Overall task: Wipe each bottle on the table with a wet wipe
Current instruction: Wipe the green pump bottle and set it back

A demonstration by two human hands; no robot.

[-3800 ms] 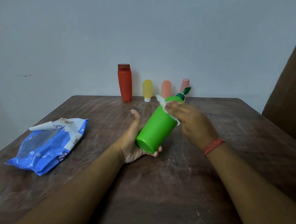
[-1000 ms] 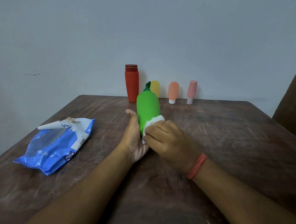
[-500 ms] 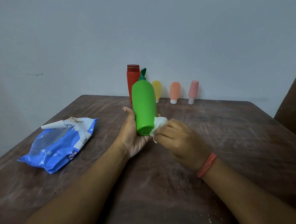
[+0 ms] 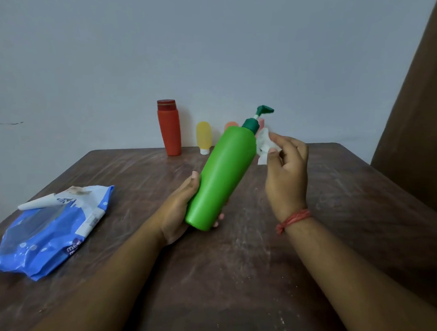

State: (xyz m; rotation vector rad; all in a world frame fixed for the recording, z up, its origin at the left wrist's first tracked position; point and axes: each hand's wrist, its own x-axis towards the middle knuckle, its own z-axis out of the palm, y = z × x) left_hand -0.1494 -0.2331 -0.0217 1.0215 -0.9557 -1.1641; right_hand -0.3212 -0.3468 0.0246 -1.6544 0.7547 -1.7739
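My left hand (image 4: pixel 178 208) grips the lower part of a green pump bottle (image 4: pixel 223 178), held above the table and tilted with its dark green pump up and to the right. My right hand (image 4: pixel 286 174) pinches a crumpled white wet wipe (image 4: pixel 264 145) just right of the bottle's shoulder. Against the back wall stand a red bottle (image 4: pixel 169 127) and a small yellow bottle (image 4: pixel 203 136). An orange bottle (image 4: pixel 230 125) and a pink bottle (image 4: pixel 261 122) show only as slivers behind the green one.
A blue wet wipe pack (image 4: pixel 49 230) lies on the left of the brown wooden table (image 4: pixel 231 280), its white flap peeled up. A brown panel (image 4: pixel 422 125) stands at the right edge. The wall is close behind the bottles.
The green bottle has tipped from upright to leaning right. My right hand has risen with the wipe from the bottle's base to its shoulder near the pump.
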